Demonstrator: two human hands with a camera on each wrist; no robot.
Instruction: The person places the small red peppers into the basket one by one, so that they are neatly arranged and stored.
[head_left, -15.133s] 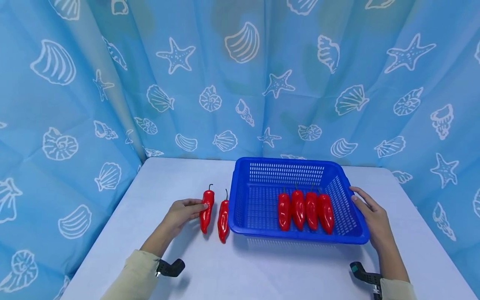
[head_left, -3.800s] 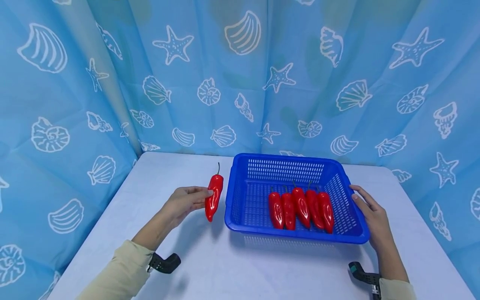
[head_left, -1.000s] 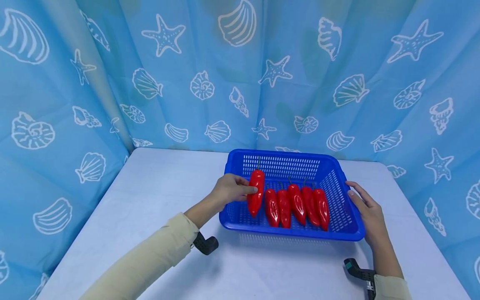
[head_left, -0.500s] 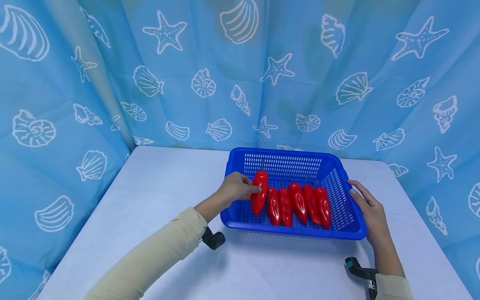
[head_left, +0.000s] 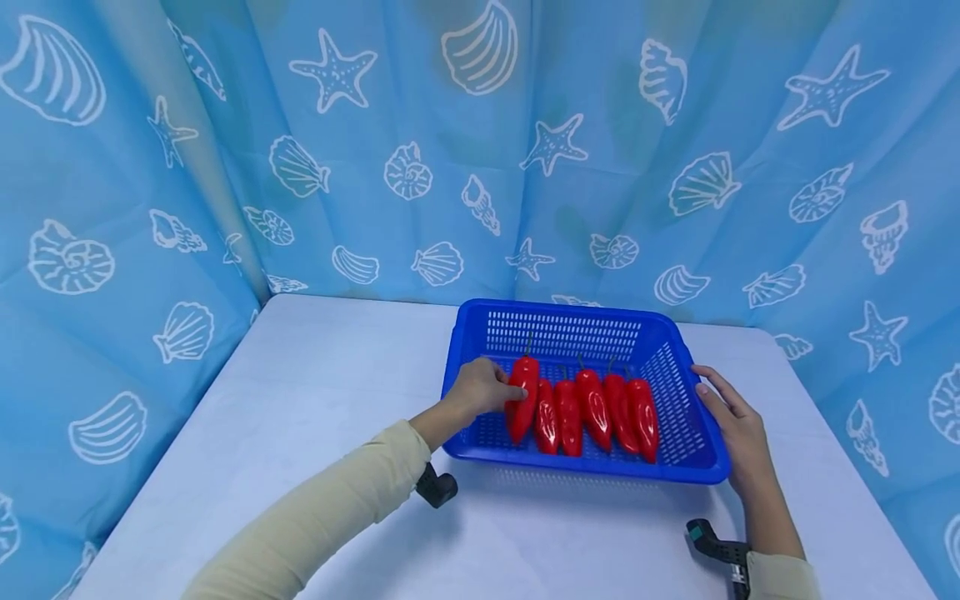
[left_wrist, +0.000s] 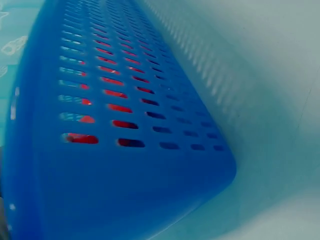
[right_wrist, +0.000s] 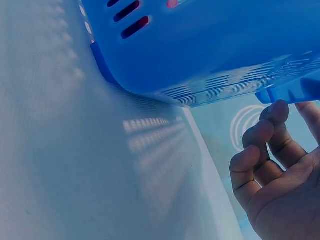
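My left hand [head_left: 482,390] pinches a glossy red pepper [head_left: 524,400] with a thin stem, inside the left part of a blue plastic basket [head_left: 583,472]. To its right, several more red peppers [head_left: 594,408] lie side by side, stems toward the far wall. My right hand [head_left: 742,429] holds the basket's right rim; in the right wrist view the curled fingers [right_wrist: 260,135] sit at the rim's underside. In the left wrist view only the slotted basket wall [left_wrist: 135,185] shows, red visible through the slots, and the hand is mostly out of sight.
The basket stands on a white-covered table [head_left: 315,400]. A blue curtain [head_left: 360,208] with white shells and starfish hangs behind and at the sides. A black wrist-worn device [head_left: 437,486] is on the left wrist, and another black device [head_left: 708,542] on the right.
Two peppers once on the table left of the basket are now off it. The left hand carried the last one rightward and, in the last second, lowered it into the basket. The right hand stays put.
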